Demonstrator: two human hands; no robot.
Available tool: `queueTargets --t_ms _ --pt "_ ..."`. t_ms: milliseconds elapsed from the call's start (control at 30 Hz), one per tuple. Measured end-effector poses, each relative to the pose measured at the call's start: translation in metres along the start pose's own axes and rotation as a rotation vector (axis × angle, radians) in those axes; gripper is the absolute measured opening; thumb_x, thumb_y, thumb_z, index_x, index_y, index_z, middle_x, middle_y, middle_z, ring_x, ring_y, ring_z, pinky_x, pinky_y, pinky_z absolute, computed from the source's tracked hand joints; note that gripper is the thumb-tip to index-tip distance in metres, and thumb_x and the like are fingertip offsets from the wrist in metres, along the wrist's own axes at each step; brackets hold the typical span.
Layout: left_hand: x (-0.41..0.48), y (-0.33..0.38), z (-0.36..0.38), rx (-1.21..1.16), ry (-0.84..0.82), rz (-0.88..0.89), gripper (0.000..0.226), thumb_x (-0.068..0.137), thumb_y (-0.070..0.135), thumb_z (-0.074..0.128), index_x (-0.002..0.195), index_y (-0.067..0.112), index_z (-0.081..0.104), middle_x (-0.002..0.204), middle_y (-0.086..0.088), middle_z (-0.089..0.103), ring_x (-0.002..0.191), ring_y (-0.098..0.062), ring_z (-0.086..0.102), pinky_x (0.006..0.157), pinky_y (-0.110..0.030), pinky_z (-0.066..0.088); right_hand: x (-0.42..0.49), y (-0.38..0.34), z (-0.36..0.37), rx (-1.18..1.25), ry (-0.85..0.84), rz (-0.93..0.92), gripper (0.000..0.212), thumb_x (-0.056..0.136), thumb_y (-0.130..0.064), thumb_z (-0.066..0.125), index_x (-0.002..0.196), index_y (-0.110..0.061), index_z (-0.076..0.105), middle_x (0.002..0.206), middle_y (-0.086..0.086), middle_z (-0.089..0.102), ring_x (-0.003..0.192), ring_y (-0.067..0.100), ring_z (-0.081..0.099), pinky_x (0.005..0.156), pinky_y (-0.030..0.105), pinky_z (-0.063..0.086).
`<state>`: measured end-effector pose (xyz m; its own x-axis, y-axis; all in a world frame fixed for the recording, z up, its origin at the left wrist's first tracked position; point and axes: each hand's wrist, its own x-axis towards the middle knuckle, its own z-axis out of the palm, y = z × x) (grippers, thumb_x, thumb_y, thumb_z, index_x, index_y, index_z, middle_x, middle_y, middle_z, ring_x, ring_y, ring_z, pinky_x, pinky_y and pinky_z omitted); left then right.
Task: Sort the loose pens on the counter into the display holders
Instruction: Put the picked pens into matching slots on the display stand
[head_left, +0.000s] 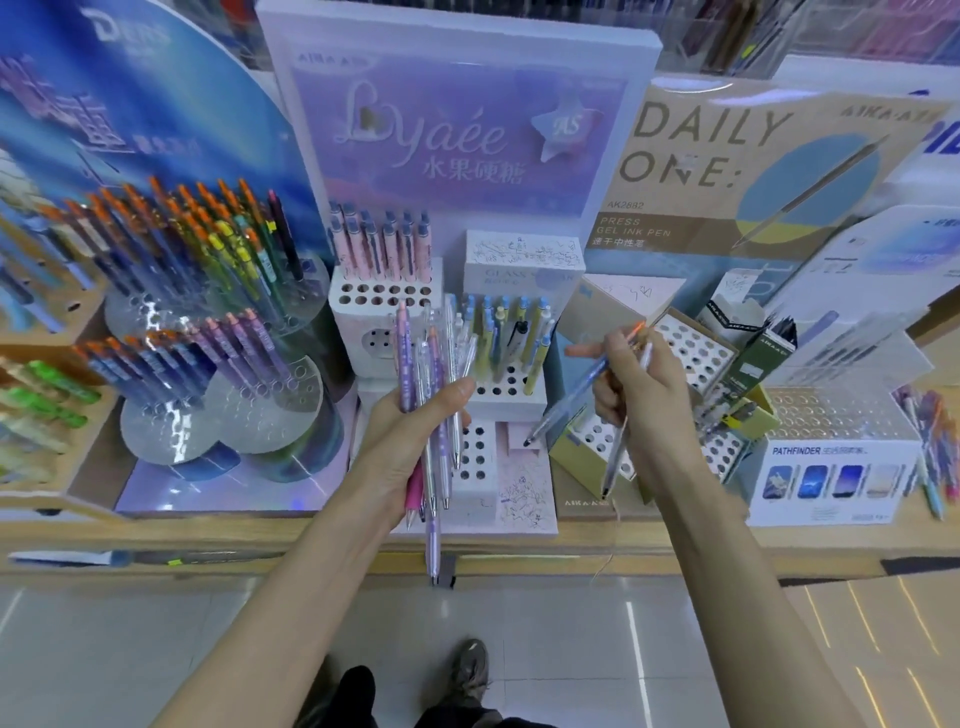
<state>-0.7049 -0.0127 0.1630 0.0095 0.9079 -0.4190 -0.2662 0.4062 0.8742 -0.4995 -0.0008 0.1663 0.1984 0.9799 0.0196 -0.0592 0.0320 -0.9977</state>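
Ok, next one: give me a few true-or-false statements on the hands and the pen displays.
1. The left hand grips a bundle of pens. True.
2. The right hand is empty. False: it holds two pens, tips pointing down.
3. The pink pens fill every hole of the white holder. False: its front rows of holes stand empty.
4. Orange-topped pens stand in the round clear holder on the left. True.
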Motion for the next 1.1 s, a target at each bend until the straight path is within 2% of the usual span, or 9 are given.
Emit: queueTargets --t_ms 133,333,500,600,733,833,933,1000,1100 --pt "-0.003 0.01 -0.031 -0.035 0.07 0.03 0.033 0.059 0.032 0.077 0.084 0.015 0.064 0.057 0.003 0.063 0.044 -0.006 0.056 0.041 -0.018 0.046 0.0 0.003 0.043 0.035 -0.08 0.029 0.02 0.1 -0.02 0.048 0.081 -0.018 0.051 0.052 -0.009 0.033 0.047 0.01 0.024 0.041 0.02 0.021" --pt "-0.007 0.02 -0.09 -0.073 0.142 0.033 0.023 0.07 0.028 0.077 0.084 0.015 0.064 0.059 0.004 0.068 0.052 -0.008 0.064 0.046 -0.02 0.05 -0.012 0.007 0.118 0.04 -0.191 0.007 0.016 0.097 -0.023 0.054 0.083 -0.015 0.055 0.053 -0.006 0.028 0.044 0.01 0.021 0.04 0.022 0.018" --pt "-0.007 0.036 -0.139 -0.103 0.158 0.069 0.017 0.074 0.022 0.075 0.086 0.014 0.068 0.063 0.004 0.071 0.058 -0.008 0.067 0.051 -0.02 0.052 -0.022 0.01 0.186 -0.121 -0.202 -0.055 0.026 0.098 -0.021 0.053 0.082 0.0 0.054 0.055 -0.005 0.04 0.044 0.009 0.029 0.044 0.02 0.028" --pt "-0.008 0.046 -0.169 -0.123 0.143 0.088 0.028 0.062 0.029 0.076 0.082 0.012 0.067 0.063 0.003 0.07 0.058 -0.01 0.068 0.051 -0.02 0.052 -0.027 0.012 0.219 -0.289 -0.227 -0.121 0.028 0.098 -0.026 0.052 0.07 -0.022 0.048 0.054 -0.013 0.045 0.047 0.005 0.035 0.052 0.021 0.03" --pt "-0.006 0.059 -0.212 -0.077 0.198 0.114 0.019 0.068 0.028 0.075 0.083 0.019 0.068 0.061 0.005 0.069 0.055 -0.008 0.065 0.05 -0.019 0.05 -0.035 0.017 0.26 -0.408 -0.252 -0.201 0.016 0.097 -0.026 0.052 0.082 -0.022 0.052 0.061 -0.015 0.052 0.058 0.001 0.05 0.054 0.012 0.035" --pt "-0.003 0.068 -0.247 -0.04 0.254 0.129 0.04 0.059 0.037 0.075 0.093 0.017 0.066 0.059 0.008 0.069 0.05 -0.003 0.064 0.043 -0.015 0.046 -0.038 0.024 0.288 -0.476 -0.264 -0.225 0.003 0.097 -0.023 0.053 0.094 -0.024 0.053 0.072 -0.017 0.058 0.066 -0.008 0.053 0.057 0.006 0.037" --pt "0.005 0.076 -0.279 -0.031 0.272 0.111 0.038 0.056 0.038 0.075 0.085 0.016 0.066 0.055 0.006 0.067 0.047 -0.006 0.063 0.043 -0.015 0.045 -0.037 0.032 0.313 -0.58 -0.263 -0.229 0.014 0.097 -0.023 0.053 0.108 -0.014 0.056 0.091 -0.006 0.061 0.072 -0.002 0.049 0.063 0.008 0.035" --pt "0.011 0.08 -0.295 -0.05 0.265 0.106 0.029 0.064 0.032 0.077 0.084 0.015 0.066 0.056 0.005 0.068 0.048 -0.008 0.064 0.043 -0.017 0.047 -0.036 0.037 0.326 -0.615 -0.239 -0.228 0.02 0.096 -0.019 0.054 0.114 -0.009 0.056 0.1 0.001 0.063 0.081 0.001 0.05 0.066 0.012 0.035" --pt "0.018 0.084 -0.314 -0.055 0.246 0.123 0.02 0.07 0.027 0.076 0.083 0.017 0.065 0.056 0.007 0.068 0.044 -0.007 0.062 0.04 -0.016 0.045 -0.033 0.048 0.34 -0.7 -0.219 -0.218 0.022 0.096 -0.014 0.053 0.117 -0.007 0.054 0.103 0.009 0.066 0.094 0.025 0.059 0.068 0.026 0.034"
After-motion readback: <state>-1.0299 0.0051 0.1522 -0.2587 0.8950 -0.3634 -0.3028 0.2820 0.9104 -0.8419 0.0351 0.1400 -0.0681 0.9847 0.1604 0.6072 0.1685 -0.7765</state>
